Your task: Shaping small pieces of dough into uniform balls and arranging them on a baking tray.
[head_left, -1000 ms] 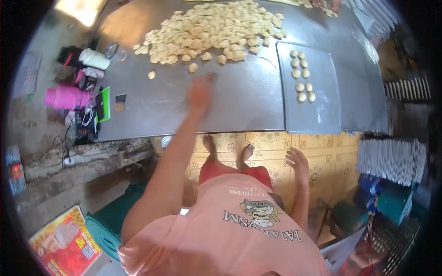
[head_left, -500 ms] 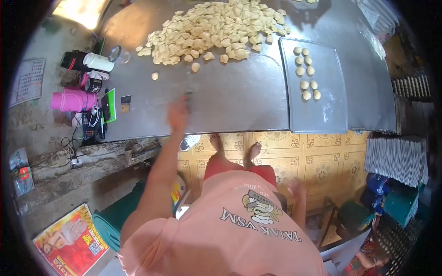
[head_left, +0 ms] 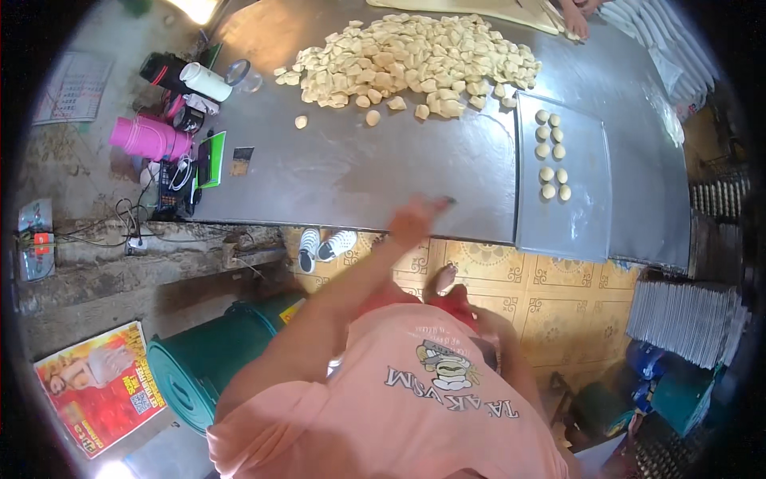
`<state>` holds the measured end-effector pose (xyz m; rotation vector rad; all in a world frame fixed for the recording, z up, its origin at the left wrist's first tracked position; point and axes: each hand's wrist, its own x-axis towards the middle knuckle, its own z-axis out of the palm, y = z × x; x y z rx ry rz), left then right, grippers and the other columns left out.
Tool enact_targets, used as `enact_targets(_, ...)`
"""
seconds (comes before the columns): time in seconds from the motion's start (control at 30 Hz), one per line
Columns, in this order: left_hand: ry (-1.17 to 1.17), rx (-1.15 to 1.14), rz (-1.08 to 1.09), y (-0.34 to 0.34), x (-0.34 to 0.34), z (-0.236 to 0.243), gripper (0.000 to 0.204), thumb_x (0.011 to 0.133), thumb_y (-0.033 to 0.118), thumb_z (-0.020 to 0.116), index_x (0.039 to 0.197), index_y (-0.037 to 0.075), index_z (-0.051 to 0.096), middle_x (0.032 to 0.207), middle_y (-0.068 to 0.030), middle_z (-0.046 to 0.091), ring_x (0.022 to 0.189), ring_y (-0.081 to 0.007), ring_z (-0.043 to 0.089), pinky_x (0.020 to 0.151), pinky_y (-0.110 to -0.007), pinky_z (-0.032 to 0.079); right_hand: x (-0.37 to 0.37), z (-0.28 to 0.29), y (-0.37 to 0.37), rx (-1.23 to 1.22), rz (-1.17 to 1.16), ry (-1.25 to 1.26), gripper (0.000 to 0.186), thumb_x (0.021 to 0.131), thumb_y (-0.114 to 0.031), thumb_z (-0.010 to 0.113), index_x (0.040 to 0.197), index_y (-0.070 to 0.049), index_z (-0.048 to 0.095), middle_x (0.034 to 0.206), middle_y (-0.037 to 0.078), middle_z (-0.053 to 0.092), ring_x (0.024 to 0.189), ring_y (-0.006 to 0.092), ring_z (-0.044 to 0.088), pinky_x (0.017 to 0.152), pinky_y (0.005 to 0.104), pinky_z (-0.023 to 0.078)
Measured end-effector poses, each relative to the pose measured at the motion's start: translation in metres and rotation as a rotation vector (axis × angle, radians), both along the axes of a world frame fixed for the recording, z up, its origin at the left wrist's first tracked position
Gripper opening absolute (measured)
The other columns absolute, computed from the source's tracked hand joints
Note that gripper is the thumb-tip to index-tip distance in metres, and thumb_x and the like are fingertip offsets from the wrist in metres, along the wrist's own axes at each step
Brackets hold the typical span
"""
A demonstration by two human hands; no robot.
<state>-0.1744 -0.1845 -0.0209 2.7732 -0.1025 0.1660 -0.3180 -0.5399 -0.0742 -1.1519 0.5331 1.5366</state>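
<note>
Just above the front edge of the metal table (head_left: pixel 319 195), my left hand (head_left: pixel 412 221) is closed on a small dark object (head_left: pixel 448 200); motion blur hides its kind. My right hand (head_left: pixel 485 321) hangs low beside my red shorts, and its fingers do not show clearly. Beyond my left hand lies a big heap of cut dough pieces (head_left: pixel 415 64). Two rounded dough balls sit apart in front of the heap, one dough ball (head_left: pixel 373 118) nearer the middle and another dough ball (head_left: pixel 301 122) to the left. A tray (head_left: pixel 578 223) on the right carries several round dough balls (head_left: pixel 546 173) in pairs.
A co-worker's hands (head_left: pixel 576 22) touch a dough sheet (head_left: pixel 479 9) at the far right. Along the left stand a pink tumbler (head_left: pixel 152 139), a white bottle (head_left: pixel 205 81), a clear jar (head_left: pixel 243 77) and a green-edged device (head_left: pixel 211 160). Stacked trays (head_left: pixel 682 319) stand right; a green bin (head_left: pixel 179 383) stands lower left.
My left hand has swept right and nearer the table's front edge with the dark object. My right hand has drawn in toward my shorts. The view has shifted, bringing in the co-worker's hands.
</note>
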Motion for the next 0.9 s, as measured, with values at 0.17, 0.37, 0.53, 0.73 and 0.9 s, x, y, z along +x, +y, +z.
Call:
enact_targets(0.17,0.201,0.097,0.699,0.271,0.046,-0.009,0.032,0.103,0.028,0.058,0.128,0.012,0.070,0.106,-0.0154,0.076,0.086,-0.0375,0.074,0.067,-0.051,0.057,0.011,0.021,-0.023,-0.069,-0.350,-0.066,0.082,0.102,-0.066,0.056,0.165,-0.016,0.038,0.157,0.018,0.052,0.135,0.0343,0.056,0.093,0.0526,0.059)
enact_targets(0.37,-0.048,-0.102,0.685,0.150,0.087,-0.002,0.041,0.104,0.030,0.055,0.139,0.014,0.067,0.115,-0.0223,0.074,0.104,-0.0405,0.072,0.085,-0.053,0.057,-0.057,-0.015,-0.065,-0.387,-0.726,-0.136,0.071,0.097,-0.056,0.068,0.148,-0.011,0.052,0.129,0.015,0.068,0.115,0.0300,0.064,0.096,0.0472,0.054)
enact_targets(0.53,0.328,-0.119,-0.297,-0.075,0.060,0.028,0.039,0.107,0.033,0.051,0.141,0.022,0.067,0.135,-0.0224,0.066,0.120,-0.0419,0.065,0.106,-0.052,0.050,-0.106,-0.029,-0.066,-0.383,-0.729,-0.053,0.057,0.096,-0.057,0.070,0.130,-0.012,0.064,0.112,0.009,0.073,0.102,0.0246,0.068,0.092,0.0441,0.055)
enact_targets(0.73,0.187,-0.278,0.130,-0.077,0.224,0.039,0.042,0.112,0.042,0.040,0.135,0.022,0.069,0.120,-0.0241,0.066,0.109,-0.0457,0.068,0.097,-0.057,0.054,-0.155,-0.011,-0.077,-0.583,-1.044,-0.266,0.043,0.104,-0.042,0.066,0.132,-0.008,0.065,0.106,0.005,0.070,0.081,0.0125,0.067,0.068,0.0274,0.056)
enact_targets(0.9,0.277,-0.112,-0.176,-0.135,0.132,0.039,0.040,0.110,0.031,0.041,0.141,0.022,0.065,0.130,-0.0221,0.066,0.114,-0.0424,0.067,0.096,-0.056,0.054,-0.251,-0.054,-0.088,-0.536,-1.186,-0.133,0.032,0.105,-0.040,0.065,0.117,-0.011,0.066,0.086,0.002,0.066,0.063,0.0108,0.061,0.057,0.0249,0.051)
